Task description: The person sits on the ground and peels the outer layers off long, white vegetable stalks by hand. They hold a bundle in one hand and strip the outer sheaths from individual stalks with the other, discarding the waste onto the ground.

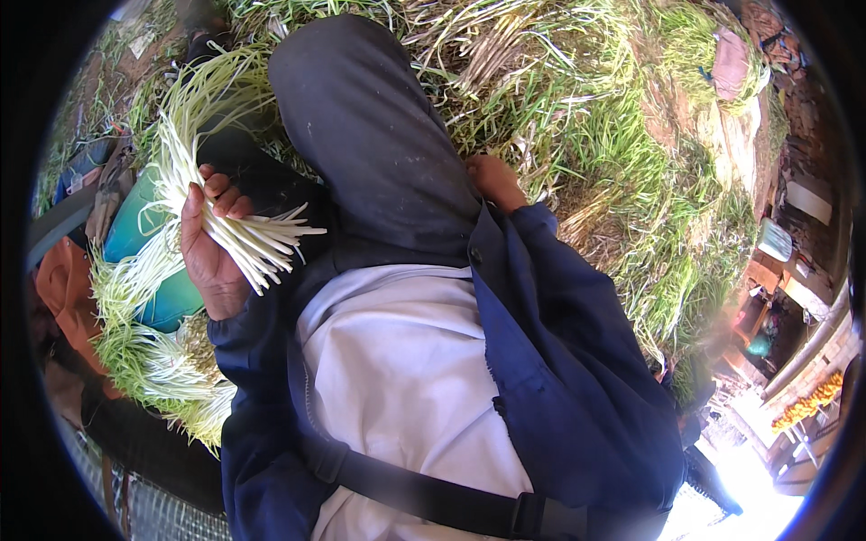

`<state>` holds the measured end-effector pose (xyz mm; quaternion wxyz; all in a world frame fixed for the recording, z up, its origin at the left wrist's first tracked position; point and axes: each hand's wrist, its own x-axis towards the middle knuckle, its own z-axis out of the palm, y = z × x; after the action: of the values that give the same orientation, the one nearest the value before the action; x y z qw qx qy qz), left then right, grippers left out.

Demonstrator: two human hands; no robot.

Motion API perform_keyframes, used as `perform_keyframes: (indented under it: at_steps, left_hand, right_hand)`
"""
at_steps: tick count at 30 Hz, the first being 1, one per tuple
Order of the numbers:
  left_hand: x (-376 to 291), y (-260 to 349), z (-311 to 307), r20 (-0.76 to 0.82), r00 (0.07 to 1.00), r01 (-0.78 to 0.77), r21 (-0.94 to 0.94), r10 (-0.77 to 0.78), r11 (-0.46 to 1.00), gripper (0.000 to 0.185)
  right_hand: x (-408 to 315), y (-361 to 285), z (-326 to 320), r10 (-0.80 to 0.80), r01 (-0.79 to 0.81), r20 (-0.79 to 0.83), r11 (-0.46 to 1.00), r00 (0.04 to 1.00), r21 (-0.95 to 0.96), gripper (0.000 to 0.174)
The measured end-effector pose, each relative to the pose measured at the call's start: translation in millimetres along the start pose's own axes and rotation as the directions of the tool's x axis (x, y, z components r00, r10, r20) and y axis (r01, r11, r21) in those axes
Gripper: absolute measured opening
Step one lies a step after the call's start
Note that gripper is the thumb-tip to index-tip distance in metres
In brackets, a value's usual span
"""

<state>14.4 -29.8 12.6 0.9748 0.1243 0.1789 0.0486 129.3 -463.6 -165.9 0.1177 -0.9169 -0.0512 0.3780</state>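
My left hand (216, 237) holds a bunch of long, pale leafy stalks (177, 152) resembling blanched chives, palm turned up. The white cut ends (270, 243) fan out toward my lap, while the thin yellow-green leaves droop past the fingers on the far side. My right hand (497, 181) rests low beside my dark-trousered raised knee (365, 128). Its fingers are curled and partly hidden against the leg, so whether they grip anything is unclear. Loose green leaves (541, 145) lie just beyond that hand.
Left of me, similar bundles (179, 368) are piled around a blue-green plastic surface (132, 220). Orange material (71, 297) lies beside them. A wide heap of loose leaves (622, 176) covers the ground ahead and right. Pink cloth (731, 64) lies at the far right; yellow cobs (808, 404) hang behind.
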Motion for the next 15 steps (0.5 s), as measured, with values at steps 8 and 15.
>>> perform_keyframes:
  at_steps: [8,15]
  left_hand:
    - [6,-5,4,-0.002,1.0,-0.003,0.009,0.003,1.0,0.024]
    - [10,-7,4,0.001,1.0,0.0,-0.003,0.0,1.0,0.024]
  right_hand:
    - [-65,-12,-101,-0.151,0.414,-0.526,0.804,0.837,0.427,0.012]
    - [-102,-35,-156,-0.041,0.64,-0.705,0.459,0.708,0.616,0.012]
